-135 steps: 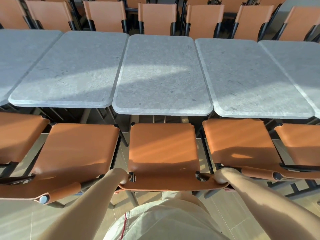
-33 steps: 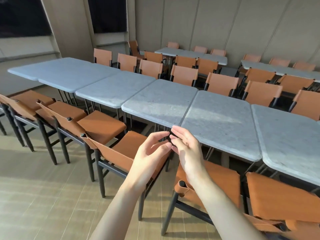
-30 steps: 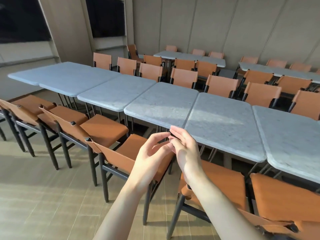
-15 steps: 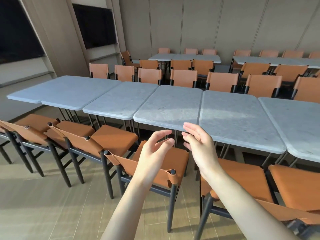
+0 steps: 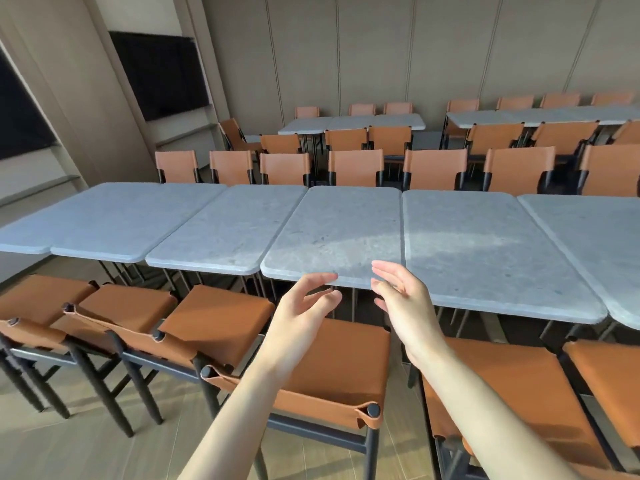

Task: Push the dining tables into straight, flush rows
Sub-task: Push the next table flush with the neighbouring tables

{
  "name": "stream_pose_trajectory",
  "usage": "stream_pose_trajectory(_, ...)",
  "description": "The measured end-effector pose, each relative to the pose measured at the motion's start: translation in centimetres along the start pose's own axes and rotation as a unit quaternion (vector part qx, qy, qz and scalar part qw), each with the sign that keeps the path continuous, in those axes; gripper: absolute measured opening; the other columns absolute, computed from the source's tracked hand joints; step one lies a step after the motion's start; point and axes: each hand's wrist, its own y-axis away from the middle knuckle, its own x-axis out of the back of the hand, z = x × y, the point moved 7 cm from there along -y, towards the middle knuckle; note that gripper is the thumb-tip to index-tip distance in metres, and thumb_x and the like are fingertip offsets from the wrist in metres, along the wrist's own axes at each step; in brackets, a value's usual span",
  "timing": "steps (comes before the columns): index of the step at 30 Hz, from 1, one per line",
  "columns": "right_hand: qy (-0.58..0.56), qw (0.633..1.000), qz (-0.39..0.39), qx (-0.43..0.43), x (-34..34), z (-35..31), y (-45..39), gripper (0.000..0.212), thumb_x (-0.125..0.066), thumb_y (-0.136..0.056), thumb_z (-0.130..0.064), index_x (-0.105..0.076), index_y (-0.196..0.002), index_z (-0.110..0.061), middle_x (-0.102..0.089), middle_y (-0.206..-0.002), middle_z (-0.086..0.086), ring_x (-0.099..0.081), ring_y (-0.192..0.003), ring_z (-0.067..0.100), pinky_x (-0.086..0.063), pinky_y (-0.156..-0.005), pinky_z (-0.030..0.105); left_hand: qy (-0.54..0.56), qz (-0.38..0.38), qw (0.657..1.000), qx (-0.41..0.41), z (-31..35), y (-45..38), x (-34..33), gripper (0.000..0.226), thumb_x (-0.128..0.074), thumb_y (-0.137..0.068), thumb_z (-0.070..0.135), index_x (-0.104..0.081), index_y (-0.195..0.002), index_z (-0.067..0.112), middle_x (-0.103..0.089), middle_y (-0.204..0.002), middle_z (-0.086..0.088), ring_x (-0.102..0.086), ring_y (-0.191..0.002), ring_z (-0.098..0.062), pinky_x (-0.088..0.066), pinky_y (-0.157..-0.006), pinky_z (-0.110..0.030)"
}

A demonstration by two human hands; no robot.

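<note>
A person's left hand (image 5: 300, 315) reaches forward with fingers loosely spread and holding nothing, its fingertips level with the near edge of a grey stone dining table (image 5: 337, 233). Just to its right, the right hand (image 5: 403, 299) is raised with palm turned inward and fingers straight, also empty. The tables sit side by side in a row (image 5: 242, 223) running left to right across the room, each top's long axis pointing away from the camera, orange chairs (image 5: 332, 362) tucked beneath.

grey stone-topped dining tables (image 5: 332, 233), abutting, near edges staggered
</note>
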Motion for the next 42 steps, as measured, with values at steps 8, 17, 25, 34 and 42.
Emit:
stream_pose_trajectory(8,0.020,0.999,0.037,-0.033,-1.4,2.2,-7.3,0.038,-0.055,-0.097,-0.011,-0.062,-0.107,-0.047,-0.061,-0.132,-0.014,-0.059,-0.117,-0.001,-0.045,-0.110,0.044,-0.026,-0.049,0.998,0.021,-1.3,-8.9,1.7,0.021,-0.060,-0.100,0.024,-0.066,-0.119,0.031,-0.064,-0.125,0.017,-0.062,-0.107,0.008,-0.044,-0.087,-0.012)
stream_pose_trajectory(17,0.057,0.997,0.039,-0.028,-6.5,2.2,-7.2,0.036,-0.055,-0.098,-0.008,-0.063,-0.111,-0.041,-0.062,-0.127,-0.016,-0.060,-0.117,0.002,-0.046,-0.110,0.040,-0.017,-0.045,0.998,0.041,-3.9,-9.3,7.2,0.021,-0.059,-0.100,0.021,-0.069,-0.115,0.033,-0.069,-0.116,0.020,-0.062,-0.110,0.005,-0.047,-0.103,-0.029)
stream_pose_trajectory(25,0.070,0.993,0.092,-0.024,-10.1,2.5,1.8,0.036,-0.055,-0.097,-0.006,-0.063,-0.120,-0.031,-0.063,-0.129,-0.011,-0.060,-0.115,-0.001,-0.047,-0.109,0.040,-0.026,-0.102,0.994,0.020,-5.4,-2.4,12.6,0.020,-0.059,-0.101,0.025,-0.068,-0.116,0.034,-0.072,-0.104,0.023,-0.064,-0.104,0.004,-0.048,-0.097,-0.025)
stream_pose_trajectory(34,0.082,0.990,0.117,-0.022,-14.5,3.2,10.6,0.038,-0.055,-0.097,-0.006,-0.063,-0.128,-0.027,-0.063,-0.129,-0.012,-0.061,-0.118,0.004,-0.048,-0.108,0.040,-0.043,-0.152,0.987,0.002,-6.7,5.1,18.3,0.020,-0.059,-0.100,0.029,-0.067,-0.116,0.038,-0.071,-0.107,0.022,-0.061,-0.106,0.011,-0.043,-0.091,-0.019)
stream_pose_trajectory(42,0.118,0.988,0.104,-0.004,-15.3,2.0,10.5,0.040,-0.058,-0.094,-0.009,-0.062,-0.128,-0.030,-0.062,-0.129,-0.017,-0.059,-0.118,0.000,-0.048,-0.108,0.038,-0.031,-0.150,0.988,-0.015,-6.3,4.0,19.4,0.020,-0.058,-0.100,0.029,-0.066,-0.115,0.040,-0.071,-0.110,0.018,-0.062,-0.109,0.007,-0.044,-0.088,-0.018)
